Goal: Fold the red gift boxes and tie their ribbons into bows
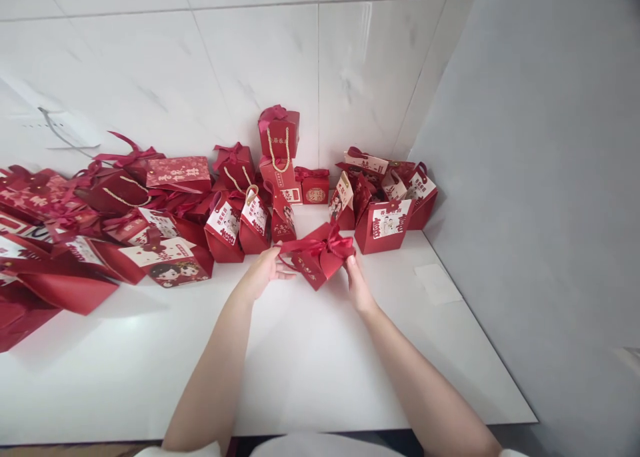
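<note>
A red gift box (313, 269) is tilted above the white table, between my two hands. Across its top runs a red ribbon tied in a bow (339, 242). At its left corner, my left hand (263, 270) holds it with the thumb by the ribbon and the fingers stretched along the side. My right hand (357, 282) grips the right side, thumb up near the bow; its other fingers are mostly hidden behind the box. Just behind stands a narrow red box with printed figures (283, 220). To the right is a red box with a white label (385, 227).
Many red gift boxes crowd the left of the white table (300, 370), among them one with two cartoon faces (173, 270). Stacked boxes (279, 134) lean by the tiled wall (250, 57). A white paper (438, 284) lies near the grey partition (540, 177).
</note>
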Demonstrator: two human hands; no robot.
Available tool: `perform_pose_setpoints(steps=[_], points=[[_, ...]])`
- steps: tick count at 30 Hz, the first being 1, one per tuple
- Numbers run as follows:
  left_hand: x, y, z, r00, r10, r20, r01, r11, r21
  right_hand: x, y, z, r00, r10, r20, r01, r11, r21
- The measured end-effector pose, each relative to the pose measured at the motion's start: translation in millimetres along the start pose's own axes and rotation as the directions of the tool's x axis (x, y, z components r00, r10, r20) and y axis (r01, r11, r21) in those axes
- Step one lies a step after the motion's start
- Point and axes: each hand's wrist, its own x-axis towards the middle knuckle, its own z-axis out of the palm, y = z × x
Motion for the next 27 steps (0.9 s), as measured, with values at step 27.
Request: perform_pose_setpoints(steps=[27], points=[[3.8, -41.1, 8.7, 0.942, 0.303, 0.145, -0.322, 0.937, 0.135, 2.0, -6.2, -20.7, 0.966, -0.202, -0.161, 0.073, 0.811, -0.581]])
